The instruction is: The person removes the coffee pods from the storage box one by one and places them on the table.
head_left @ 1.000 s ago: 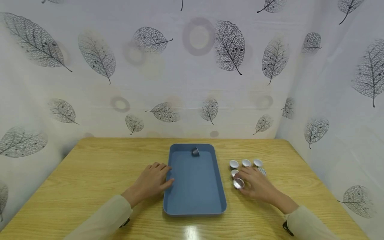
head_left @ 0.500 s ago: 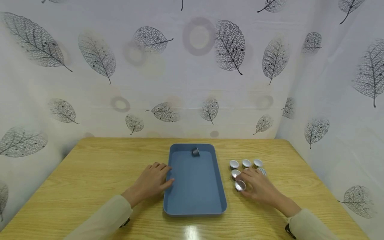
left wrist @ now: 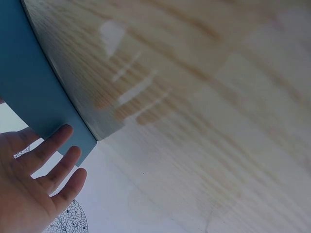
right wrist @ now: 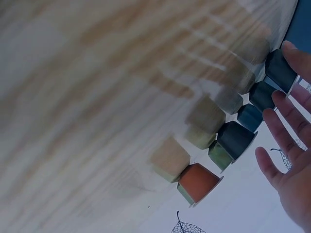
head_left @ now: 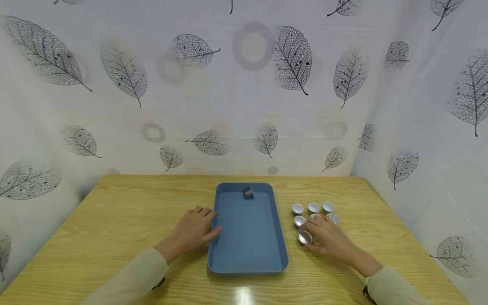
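Observation:
My right hand [head_left: 329, 237] pinches a dark coffee capsule [head_left: 305, 238] with a silver lid, thumb on one side and fingertips on the other. The capsule stands lid up, low at the tabletop, nearest to me among the capsules. In the right wrist view the thumb lies against that dark capsule [right wrist: 281, 69], and the other fingers are spread. My left hand [head_left: 194, 228] rests at the left rim of a blue-grey tray [head_left: 282, 250], fingers loosely extended and thumb tip over the rim. Inside the tray, a dark capsule [head_left: 248, 193] lies on its side by the far wall.
Several lidded capsules stand in rows right of the tray, including a back-row capsule [head_left: 313, 207] and one with a patterned lid [head_left: 332, 218]. An orange capsule [right wrist: 199, 183] shows in the right wrist view. A leaf-print curtain [head_left: 244, 106] hangs behind the wooden table [head_left: 145, 203].
My right hand and its capsule have moved slightly toward me and down, apart from the capsule behind. The left hand and tray have stayed still.

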The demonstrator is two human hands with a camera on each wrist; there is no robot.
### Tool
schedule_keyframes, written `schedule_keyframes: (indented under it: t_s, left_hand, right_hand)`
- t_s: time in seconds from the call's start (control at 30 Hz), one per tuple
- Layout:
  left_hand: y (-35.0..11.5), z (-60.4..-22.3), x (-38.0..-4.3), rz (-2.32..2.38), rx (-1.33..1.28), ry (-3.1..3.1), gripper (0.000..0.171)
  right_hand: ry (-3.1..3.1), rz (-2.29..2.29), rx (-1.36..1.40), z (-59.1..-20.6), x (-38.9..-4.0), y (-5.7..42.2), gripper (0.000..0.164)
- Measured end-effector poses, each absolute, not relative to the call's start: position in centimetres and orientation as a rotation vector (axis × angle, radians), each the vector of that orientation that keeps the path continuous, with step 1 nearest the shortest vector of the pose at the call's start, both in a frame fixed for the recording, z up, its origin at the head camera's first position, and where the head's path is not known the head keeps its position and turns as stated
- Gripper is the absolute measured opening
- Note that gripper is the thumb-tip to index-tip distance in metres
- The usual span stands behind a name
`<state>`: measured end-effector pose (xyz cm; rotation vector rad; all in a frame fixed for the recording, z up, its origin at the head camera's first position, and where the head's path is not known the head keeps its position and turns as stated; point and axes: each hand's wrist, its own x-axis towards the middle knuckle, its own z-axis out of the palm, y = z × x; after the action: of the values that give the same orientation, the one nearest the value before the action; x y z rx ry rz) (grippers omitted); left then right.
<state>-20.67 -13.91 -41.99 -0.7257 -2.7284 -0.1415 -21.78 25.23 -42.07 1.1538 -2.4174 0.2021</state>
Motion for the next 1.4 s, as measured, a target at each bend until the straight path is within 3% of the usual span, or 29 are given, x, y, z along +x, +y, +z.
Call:
schedule_keyframes:
  t_s: [0.9,1.4]
  left_hand:
    - [-13.9,-42.2,-20.9,-0.133,-0.725,-2.740,0.046]
    - [-14.1,-42.4,-20.9,-0.137,-0.731,-2.727,0.046]
  right_hand:
    - [-2.472,0.222,1.133,-41.4,-21.6,25.2,0.049]
    - [-2.425,0.279,1.162,-39.5,-22.6,24.3,0.037]
